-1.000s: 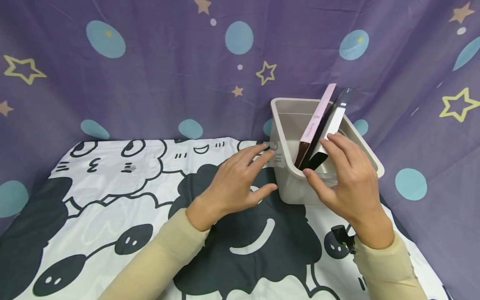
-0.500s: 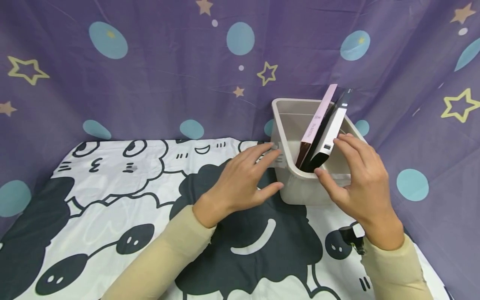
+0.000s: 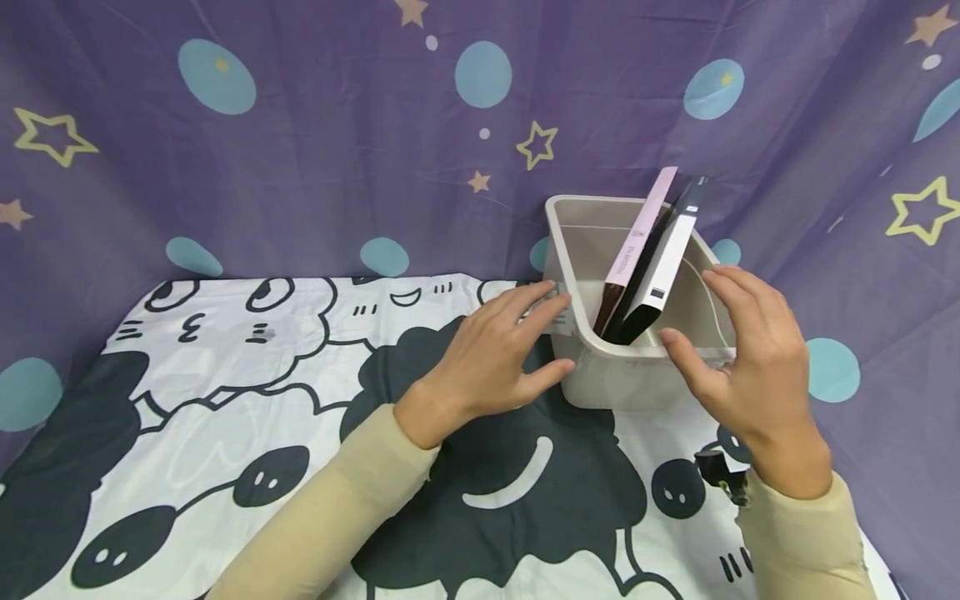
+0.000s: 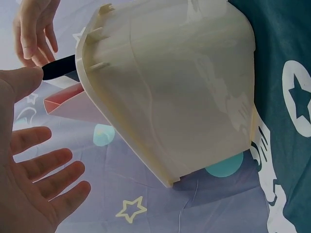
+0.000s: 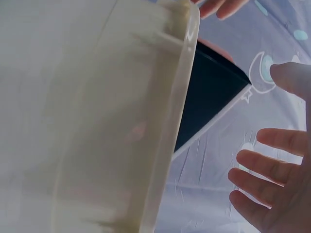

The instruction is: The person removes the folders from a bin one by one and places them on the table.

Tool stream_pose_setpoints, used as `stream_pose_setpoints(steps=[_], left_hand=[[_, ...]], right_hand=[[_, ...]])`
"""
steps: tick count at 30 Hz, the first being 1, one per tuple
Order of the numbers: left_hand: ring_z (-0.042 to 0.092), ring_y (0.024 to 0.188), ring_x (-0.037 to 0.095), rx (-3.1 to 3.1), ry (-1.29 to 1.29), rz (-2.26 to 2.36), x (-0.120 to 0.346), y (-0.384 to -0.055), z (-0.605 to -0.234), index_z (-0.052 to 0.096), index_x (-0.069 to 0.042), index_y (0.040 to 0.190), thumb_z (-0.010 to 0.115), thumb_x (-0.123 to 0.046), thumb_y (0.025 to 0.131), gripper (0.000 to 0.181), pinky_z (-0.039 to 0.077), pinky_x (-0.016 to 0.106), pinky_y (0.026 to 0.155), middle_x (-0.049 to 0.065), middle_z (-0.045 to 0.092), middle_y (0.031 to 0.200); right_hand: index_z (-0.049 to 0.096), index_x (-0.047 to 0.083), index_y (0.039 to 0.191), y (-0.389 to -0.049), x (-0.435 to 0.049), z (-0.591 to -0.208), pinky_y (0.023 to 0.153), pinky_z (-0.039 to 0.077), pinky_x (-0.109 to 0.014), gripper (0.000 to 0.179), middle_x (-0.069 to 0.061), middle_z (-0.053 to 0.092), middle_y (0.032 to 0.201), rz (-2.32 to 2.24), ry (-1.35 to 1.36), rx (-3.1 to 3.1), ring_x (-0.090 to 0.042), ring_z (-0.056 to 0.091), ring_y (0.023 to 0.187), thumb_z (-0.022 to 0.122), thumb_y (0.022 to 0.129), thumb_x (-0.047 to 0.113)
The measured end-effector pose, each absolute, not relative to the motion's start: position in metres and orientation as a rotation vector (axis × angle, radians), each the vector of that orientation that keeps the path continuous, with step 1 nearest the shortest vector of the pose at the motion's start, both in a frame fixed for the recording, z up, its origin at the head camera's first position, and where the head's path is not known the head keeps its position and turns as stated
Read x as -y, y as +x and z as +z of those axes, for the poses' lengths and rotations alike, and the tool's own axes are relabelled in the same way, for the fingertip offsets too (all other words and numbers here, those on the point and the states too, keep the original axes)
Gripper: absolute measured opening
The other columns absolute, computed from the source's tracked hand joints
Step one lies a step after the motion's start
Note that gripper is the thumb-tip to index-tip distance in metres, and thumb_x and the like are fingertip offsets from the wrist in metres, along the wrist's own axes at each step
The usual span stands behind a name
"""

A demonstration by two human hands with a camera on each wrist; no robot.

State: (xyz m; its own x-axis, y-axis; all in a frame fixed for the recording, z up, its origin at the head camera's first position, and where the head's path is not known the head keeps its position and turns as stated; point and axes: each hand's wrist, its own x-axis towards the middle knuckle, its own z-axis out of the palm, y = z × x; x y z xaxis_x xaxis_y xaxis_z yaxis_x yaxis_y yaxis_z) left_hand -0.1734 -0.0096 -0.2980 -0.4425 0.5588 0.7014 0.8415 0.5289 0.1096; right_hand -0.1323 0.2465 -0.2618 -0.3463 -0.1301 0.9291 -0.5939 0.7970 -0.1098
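Note:
A beige plastic bin [image 3: 622,375] stands at the back right of the patterned cloth. Leaning side by side in it are a slim pink, book-like item [image 3: 637,229], a black one [image 3: 637,275] and a white one with a black end [image 3: 667,258]. My left hand [image 3: 487,358] is beside the bin's left wall, fingers spread; in the left wrist view they appear apart from it. My right hand [image 3: 757,375] hovers by the front right corner, holding nothing. The right wrist view shows its fingers [image 5: 265,165] apart from the dark face of an item [image 5: 211,92].
A white cloth [image 3: 225,425] with black cartoon sheep covers the table. Behind it hangs a purple curtain [image 3: 337,167] with stars and blue spots. A thin white line [image 3: 705,296] shows inside the bin's right part.
My right hand has let go of the white item and drawn away to the right. My left hand has shifted slightly right. The items stay leaning in the bin.

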Motion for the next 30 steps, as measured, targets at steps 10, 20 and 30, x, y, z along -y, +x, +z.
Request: stream_pose_setpoints(steps=[10,20,30], left_hand=[[0.050,0.123,0.026,2.160,-1.131,-0.597,0.006,-0.175,-0.294,0.052,-0.008,0.134,0.067,-0.044,0.085,0.063,0.041,0.036,0.101,0.013,0.050,0.136],[0.050,0.122,0.024,2.191,-1.138,-0.597,0.002,-0.177,-0.290,0.051,-0.008,0.135,0.066,-0.043,0.086,0.062,0.043,0.036,0.098,0.013,0.049,0.137],[0.050,0.123,0.024,2.180,-1.128,-0.584,-0.002,-0.180,-0.288,0.052,-0.009,0.135,0.065,-0.045,0.086,0.062,0.041,0.035,0.101,0.013,0.050,0.135]], right_hand=[[0.063,-0.007,0.114,-0.135,-0.263,-0.266,0.101,0.040,-0.041,0.071,-0.028,0.061,0.113,0.567,0.518,1.945,-0.045,0.055,0.105,0.059,0.083,0.056],[0.063,-0.003,0.117,-0.137,-0.278,-0.270,0.099,0.040,-0.034,0.073,-0.025,0.061,0.115,0.603,0.455,2.003,-0.045,0.053,0.106,0.062,0.078,0.059],[0.062,0.002,0.122,-0.141,-0.297,-0.277,0.101,0.036,-0.031,0.071,-0.021,0.059,0.122,0.648,0.384,2.082,-0.041,0.051,0.113,0.071,0.071,0.050]])
